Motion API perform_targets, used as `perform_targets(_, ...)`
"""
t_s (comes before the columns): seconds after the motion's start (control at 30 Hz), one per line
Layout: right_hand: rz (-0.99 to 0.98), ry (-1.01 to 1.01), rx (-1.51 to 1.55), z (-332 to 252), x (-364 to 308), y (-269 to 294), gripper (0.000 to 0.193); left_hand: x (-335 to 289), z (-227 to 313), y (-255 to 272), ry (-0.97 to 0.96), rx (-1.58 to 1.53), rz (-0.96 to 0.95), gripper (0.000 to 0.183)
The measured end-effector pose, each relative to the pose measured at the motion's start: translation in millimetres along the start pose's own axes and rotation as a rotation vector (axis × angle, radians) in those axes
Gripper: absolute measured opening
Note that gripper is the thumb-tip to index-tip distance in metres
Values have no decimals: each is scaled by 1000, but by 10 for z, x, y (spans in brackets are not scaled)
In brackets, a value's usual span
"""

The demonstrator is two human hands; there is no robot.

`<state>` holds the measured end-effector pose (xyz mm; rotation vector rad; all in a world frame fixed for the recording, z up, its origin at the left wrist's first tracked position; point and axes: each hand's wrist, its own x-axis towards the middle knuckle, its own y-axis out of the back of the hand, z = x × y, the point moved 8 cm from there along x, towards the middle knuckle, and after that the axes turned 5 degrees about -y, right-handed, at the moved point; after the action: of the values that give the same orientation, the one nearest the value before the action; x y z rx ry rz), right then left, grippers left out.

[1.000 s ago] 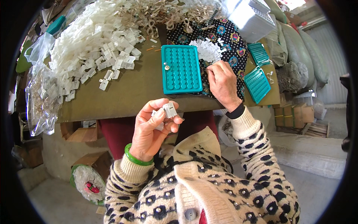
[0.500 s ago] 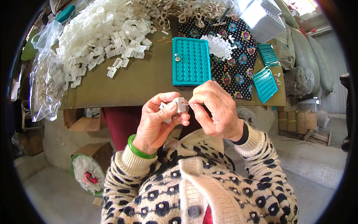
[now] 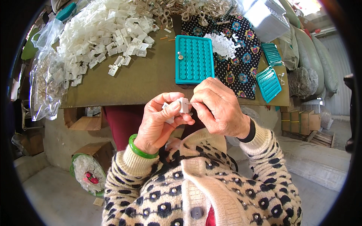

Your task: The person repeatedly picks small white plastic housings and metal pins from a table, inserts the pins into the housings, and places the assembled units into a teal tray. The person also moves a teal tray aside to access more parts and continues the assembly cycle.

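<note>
My left hand (image 3: 160,118) pinches a small white plastic box (image 3: 183,105) between thumb and fingers, above my lap and just in front of the table edge. Another bit of white plastic shows against its palm. My right hand (image 3: 218,109) is closed at the right of the box, thumb and forefinger together on a thin, light, wire-like piece (image 3: 190,103) that points to the box's side. Its kind is too small to tell. Beyond both hands, a teal tray (image 3: 195,60) with rows of round hollows lies on the table, a small round metal piece (image 3: 180,57) on it.
A large heap of white plastic pieces (image 3: 109,34) covers the table's left. White bits (image 3: 222,46) lie on a dotted cloth (image 3: 241,81). Looped cords (image 3: 188,11) are piled at the back; smaller teal trays (image 3: 269,84) lie right. A clear bag (image 3: 47,86) hangs left.
My right hand has shifted slightly, with its fingertips still beside the white box. My left hand holds the box in nearly the same place.
</note>
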<state>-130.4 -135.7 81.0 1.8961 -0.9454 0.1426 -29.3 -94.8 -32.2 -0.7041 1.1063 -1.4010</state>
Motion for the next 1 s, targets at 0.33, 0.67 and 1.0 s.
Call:
perform_targets(0.33, 22, -147, 184, 78, -68, -69, 17, -33, -6, -1, -49, 112, 78, 18)
perform_targets(0.67, -42, -23, 43, -27, -148, -120, 18, -81, -100, 25, -14, 158, 91, 13)
perform_targets(1.0, -181, -90, 103, -196, -5, -236, 12, -274, -86, -60, 67, 268, 172, 14)
